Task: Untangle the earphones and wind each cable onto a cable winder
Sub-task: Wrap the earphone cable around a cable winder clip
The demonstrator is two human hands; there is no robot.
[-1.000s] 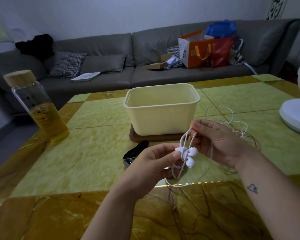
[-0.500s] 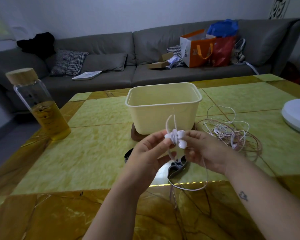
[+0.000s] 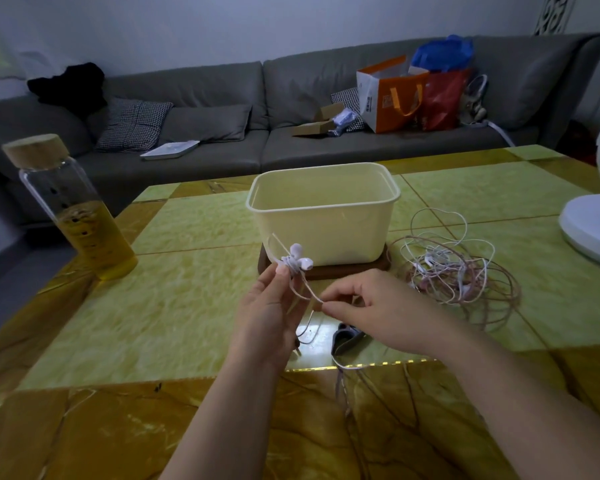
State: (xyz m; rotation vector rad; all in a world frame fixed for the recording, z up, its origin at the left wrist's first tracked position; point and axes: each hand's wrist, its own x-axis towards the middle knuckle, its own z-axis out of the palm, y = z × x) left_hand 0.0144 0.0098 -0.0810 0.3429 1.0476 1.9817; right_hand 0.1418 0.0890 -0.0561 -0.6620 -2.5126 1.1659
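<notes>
Left hand [image 3: 269, 320] pinching white plastic earbuds [image 3: 297, 260], anchoring end. Right hand [image 3: 374, 317] pinching thin pale cable [image 3: 307, 292] just below, probably tensioning for untangling.

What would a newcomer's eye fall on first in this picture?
At the centre, the left hand holds up white earbuds while the right hand pinches their cable. Behind them stands a cream plastic tub, with a tangled heap of earphone cables to its right. A glass bottle of yellow liquid stands far left.
</notes>
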